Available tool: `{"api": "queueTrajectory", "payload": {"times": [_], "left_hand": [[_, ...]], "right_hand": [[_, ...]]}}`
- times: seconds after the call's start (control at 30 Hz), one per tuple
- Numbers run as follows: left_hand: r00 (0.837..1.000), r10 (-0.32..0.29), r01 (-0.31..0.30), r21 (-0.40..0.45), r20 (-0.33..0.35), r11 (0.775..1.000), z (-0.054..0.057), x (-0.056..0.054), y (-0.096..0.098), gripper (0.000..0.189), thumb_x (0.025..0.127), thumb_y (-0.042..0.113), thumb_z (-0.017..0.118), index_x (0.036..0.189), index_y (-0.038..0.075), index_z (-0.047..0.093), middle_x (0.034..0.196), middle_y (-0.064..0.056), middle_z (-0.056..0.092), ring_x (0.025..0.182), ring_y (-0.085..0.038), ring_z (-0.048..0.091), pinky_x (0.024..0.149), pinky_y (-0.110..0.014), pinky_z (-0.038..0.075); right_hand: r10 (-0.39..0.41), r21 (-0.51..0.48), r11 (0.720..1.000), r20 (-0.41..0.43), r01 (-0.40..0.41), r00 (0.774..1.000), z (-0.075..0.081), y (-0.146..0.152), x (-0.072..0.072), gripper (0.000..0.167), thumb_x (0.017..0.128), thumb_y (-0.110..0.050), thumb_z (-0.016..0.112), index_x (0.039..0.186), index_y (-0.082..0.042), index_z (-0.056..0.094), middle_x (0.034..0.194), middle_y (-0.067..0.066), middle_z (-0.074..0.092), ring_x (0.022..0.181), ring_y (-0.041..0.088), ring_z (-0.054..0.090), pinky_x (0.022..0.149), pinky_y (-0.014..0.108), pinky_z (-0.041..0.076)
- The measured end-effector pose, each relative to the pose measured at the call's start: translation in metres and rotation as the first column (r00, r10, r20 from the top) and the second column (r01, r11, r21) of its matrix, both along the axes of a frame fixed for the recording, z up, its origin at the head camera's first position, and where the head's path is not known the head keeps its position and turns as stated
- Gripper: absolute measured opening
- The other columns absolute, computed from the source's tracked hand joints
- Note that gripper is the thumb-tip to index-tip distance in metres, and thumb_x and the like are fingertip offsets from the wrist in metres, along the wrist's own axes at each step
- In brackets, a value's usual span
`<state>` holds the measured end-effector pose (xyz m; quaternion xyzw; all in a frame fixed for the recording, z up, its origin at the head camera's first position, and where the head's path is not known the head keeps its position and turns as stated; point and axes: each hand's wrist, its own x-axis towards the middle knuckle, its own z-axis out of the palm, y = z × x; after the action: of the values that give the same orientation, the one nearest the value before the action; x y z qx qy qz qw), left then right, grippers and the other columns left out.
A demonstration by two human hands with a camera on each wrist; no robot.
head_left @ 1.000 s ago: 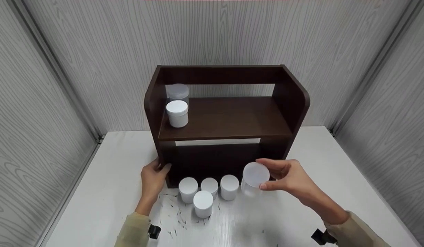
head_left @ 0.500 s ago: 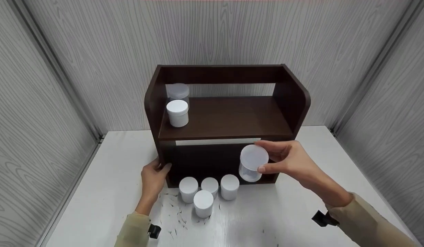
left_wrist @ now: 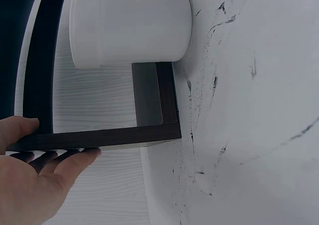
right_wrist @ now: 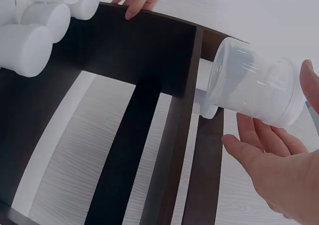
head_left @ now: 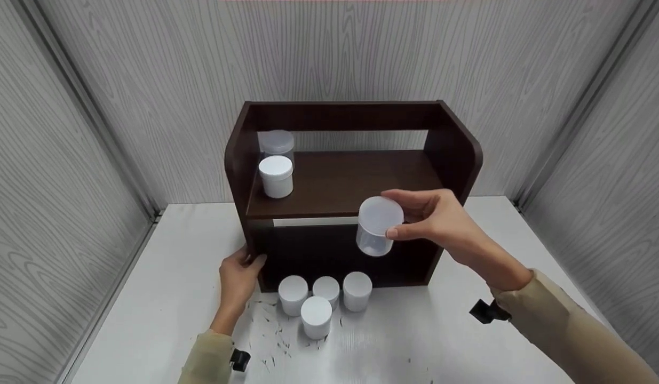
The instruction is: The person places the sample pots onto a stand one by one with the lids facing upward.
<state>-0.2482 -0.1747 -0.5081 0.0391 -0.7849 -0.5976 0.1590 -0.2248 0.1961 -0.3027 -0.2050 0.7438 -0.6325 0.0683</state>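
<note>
My right hand [head_left: 436,221] pinches a clear plastic jar [right_wrist: 251,80] near its lidded end, thumb on one side and fingers on the other. In the head view the jar overlaps the front edge of the upper board of a dark brown two-tier shelf [head_left: 356,184]. My left hand [head_left: 239,280] grips the shelf's left side panel [left_wrist: 99,138] low down, with the thumb on one face and the fingers on the other. On the upper tier's left end stand a white jar [head_left: 277,184] and, behind it, a translucent jar [head_left: 278,143].
Several white lidded jars stand on the white table before the lower tier, among them a front jar [head_left: 316,320] and a right jar [head_left: 357,293]. Dark scuffs mark the table [head_left: 382,341] there. Grey wood-grain walls [head_left: 340,48] enclose the back and sides.
My right hand has lifted the clear jar from near the table on the right, up and slightly left to the upper board's front edge. The left hand stays on the shelf panel.
</note>
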Motion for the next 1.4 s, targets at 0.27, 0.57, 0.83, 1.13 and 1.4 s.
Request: {"api": "queueTrajectory", "payload": {"times": [0.27, 0.57, 0.83, 1.13, 1.4], "left_hand": [[1.0, -0.009, 0.009, 0.018, -0.002, 1.0, -0.001, 0.001, 0.001, 0.048, 0.099, 0.008, 0.071, 0.141, -0.012, 0.058, 0.136, -0.029, 0.064, 0.12, -0.039, 0.067, 0.093, -0.034, 0.06], [1.0, -0.01, 0.01, 0.03, -0.002, 0.999, 0.001, -0.001, 0.001, 0.048, 0.099, 0.009, 0.071, 0.141, -0.012, 0.058, 0.137, -0.03, 0.063, 0.122, -0.039, 0.066, 0.096, -0.035, 0.059], [1.0, -0.014, 0.014, 0.028, 0.018, 1.0, 0.0, -0.002, 0.0, 0.05, 0.099, 0.008, 0.071, 0.143, -0.011, 0.057, 0.141, -0.03, 0.06, 0.125, -0.041, 0.064, 0.097, -0.035, 0.058], [1.0, -0.007, 0.007, 0.019, 0.005, 1.0, 0.002, -0.003, 0.0, 0.05, 0.099, 0.007, 0.071, 0.143, -0.012, 0.056, 0.141, -0.03, 0.06, 0.124, -0.042, 0.064, 0.098, -0.037, 0.058], [0.999, -0.034, 0.035, 0.043, -0.01, 0.998, 0.0, -0.001, -0.001, 0.049, 0.1, 0.006, 0.07, 0.143, -0.012, 0.056, 0.137, -0.032, 0.062, 0.121, -0.041, 0.066, 0.091, -0.027, 0.059]], "right_hand": [[0.009, -0.035, 0.999, 0.005, -0.008, 1.0, 0.009, -0.011, -0.015, 0.067, 0.077, 0.006, 0.088, 0.14, 0.004, 0.065, 0.123, 0.017, 0.074, 0.111, 0.029, 0.073, 0.095, 0.038, 0.06], [0.013, -0.039, 0.999, -0.016, -0.013, 1.0, 0.018, -0.022, -0.037, 0.065, 0.078, 0.001, 0.091, 0.138, 0.0, 0.068, 0.121, 0.018, 0.075, 0.111, 0.03, 0.073, 0.094, 0.04, 0.061], [-0.005, -0.028, 1.0, -0.008, 0.005, 1.0, 0.021, -0.03, -0.058, 0.062, 0.077, -0.001, 0.092, 0.135, -0.001, 0.07, 0.121, 0.017, 0.075, 0.11, 0.026, 0.072, 0.093, 0.036, 0.061], [-0.012, 0.009, 1.0, -0.01, 0.012, 1.0, 0.029, -0.041, -0.08, 0.062, 0.079, -0.003, 0.092, 0.136, 0.0, 0.069, 0.126, 0.015, 0.074, 0.115, 0.025, 0.07, 0.099, 0.034, 0.057], [-0.034, 0.052, 0.998, -0.002, 0.034, 0.999, 0.03, -0.052, -0.1, 0.062, 0.079, -0.006, 0.093, 0.137, -0.002, 0.07, 0.13, 0.013, 0.072, 0.116, 0.023, 0.068, 0.101, 0.035, 0.055]]}}
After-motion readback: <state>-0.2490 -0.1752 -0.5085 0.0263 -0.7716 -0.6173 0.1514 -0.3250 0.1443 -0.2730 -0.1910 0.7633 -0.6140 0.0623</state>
